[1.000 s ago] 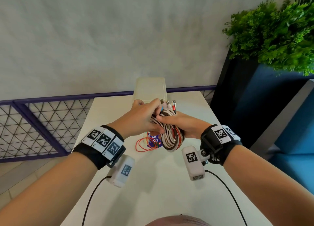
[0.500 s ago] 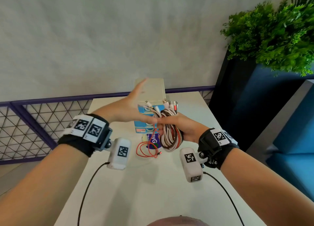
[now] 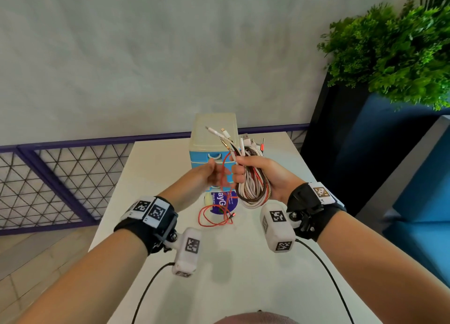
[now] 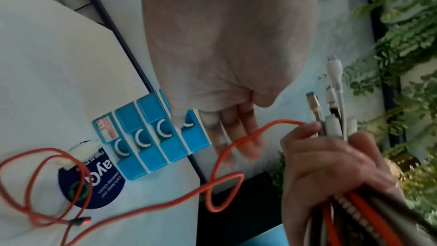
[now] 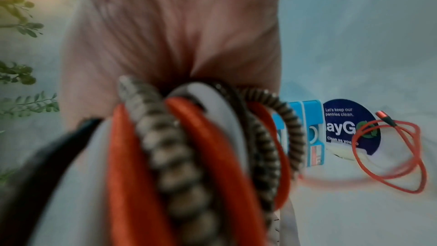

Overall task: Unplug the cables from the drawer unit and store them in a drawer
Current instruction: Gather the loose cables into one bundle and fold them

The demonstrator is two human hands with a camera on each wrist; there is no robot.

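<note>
My right hand (image 3: pixel 243 171) grips a coiled bundle of cables (image 3: pixel 253 189), white, red, black and braided, with the plugs sticking up above the fist. A thin red cable (image 3: pixel 214 217) runs from that fist down to loose loops on the white table (image 3: pixel 243 262). My left hand (image 3: pixel 211 173) is held with straight fingers right beside the hanging red strand, holding nothing. Behind both hands stands the blue drawer unit (image 3: pixel 214 138) with a beige top; its drawers (image 4: pixel 153 137) are closed. The right wrist view is filled by the cable bundle (image 5: pixel 177 147).
A round dark-blue sticker (image 3: pixel 220 201) lies on the table in front of the unit, under the red loops. A purple mesh railing (image 3: pixel 60 177) runs along the left, and a dark planter with green plants (image 3: pixel 389 55) stands at the right.
My left hand let go of the bundle, swung open over the unit, then came back down beside the red strand. The right hand lifted the bundle slightly.
</note>
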